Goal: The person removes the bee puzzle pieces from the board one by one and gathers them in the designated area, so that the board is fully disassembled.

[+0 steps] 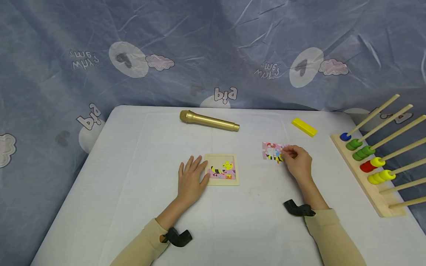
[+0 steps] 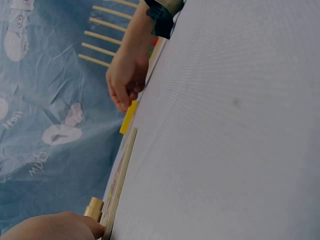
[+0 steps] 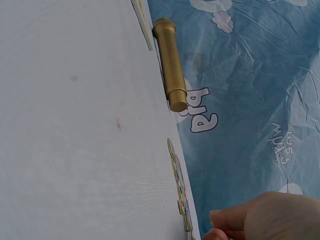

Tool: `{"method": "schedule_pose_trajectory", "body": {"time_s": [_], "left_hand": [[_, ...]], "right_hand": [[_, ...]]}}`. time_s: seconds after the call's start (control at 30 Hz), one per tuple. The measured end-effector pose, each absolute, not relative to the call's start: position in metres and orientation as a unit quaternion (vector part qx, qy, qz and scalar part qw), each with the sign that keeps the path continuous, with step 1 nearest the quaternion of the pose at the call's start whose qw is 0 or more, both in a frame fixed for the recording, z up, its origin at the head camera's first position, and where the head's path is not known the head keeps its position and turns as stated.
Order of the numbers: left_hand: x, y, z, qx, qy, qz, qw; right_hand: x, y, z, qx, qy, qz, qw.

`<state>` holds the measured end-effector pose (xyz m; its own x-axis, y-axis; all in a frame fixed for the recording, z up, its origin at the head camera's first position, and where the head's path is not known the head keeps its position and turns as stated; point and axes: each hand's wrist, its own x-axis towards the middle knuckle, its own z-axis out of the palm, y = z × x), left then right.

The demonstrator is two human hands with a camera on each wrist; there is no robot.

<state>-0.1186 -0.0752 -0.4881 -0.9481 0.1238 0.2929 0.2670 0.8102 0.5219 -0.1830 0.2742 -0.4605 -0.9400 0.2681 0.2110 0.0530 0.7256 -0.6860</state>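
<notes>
My left hand [image 1: 191, 181] rests on the table at the left side of a small wooden puzzle frame [image 1: 222, 183], thumb and index finger at its edge. Some pieces showing a bee and a yellow figure fill the lower part of the frame. To the right, several colourful jigsaw pieces [image 1: 270, 150] lie clustered together. My right hand [image 1: 299, 162] is at their right edge, thumb and fingers bent together, fingertips overlapping the pieces. I cannot tell whether a piece is between those fingertips. The right wrist view shows the jigsaw pieces [image 3: 180, 192] edge-on beside the thumb.
A gold toy microphone [image 1: 209, 120] lies behind the puzzle frame. A yellow block [image 1: 304, 127] is at the back right. Along the right edge stands a wooden peg board [image 1: 357, 173] with coloured beads on its rods. Patterned blue-grey cloth [image 1: 206, 44] hangs behind the white table.
</notes>
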Motion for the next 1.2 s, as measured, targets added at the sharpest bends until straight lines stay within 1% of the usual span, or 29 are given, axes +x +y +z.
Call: {"method": "schedule_pose_trajectory", "body": {"time_s": [0.13, 0.27, 0.57, 0.67, 0.9, 1.2], "left_hand": [[-0.119, -0.075, -0.488, -0.103, -0.944, -0.288, 0.125], [-0.118, -0.075, -0.488, -0.102, -0.944, -0.289, 0.124], [-0.118, -0.075, -0.487, -0.103, -0.943, -0.293, 0.118], [-0.118, -0.075, -0.488, -0.103, -0.944, -0.291, 0.117], [-0.118, -0.074, -0.488, -0.104, -0.945, -0.289, 0.115], [-0.118, -0.075, -0.489, -0.106, -0.944, -0.286, 0.124]], "right_hand": [[-0.183, 0.267, -0.456, -0.095, -0.901, 0.392, 0.160], [-0.180, 0.252, -0.450, -0.060, -0.891, 0.422, 0.155], [-0.174, 0.205, -0.447, 0.033, -0.882, 0.463, 0.079], [-0.172, 0.187, -0.447, 0.065, -0.884, 0.459, 0.064], [-0.167, 0.154, -0.448, 0.130, -0.878, 0.457, 0.057], [-0.163, 0.145, -0.449, 0.139, -0.879, 0.453, 0.057]]}}
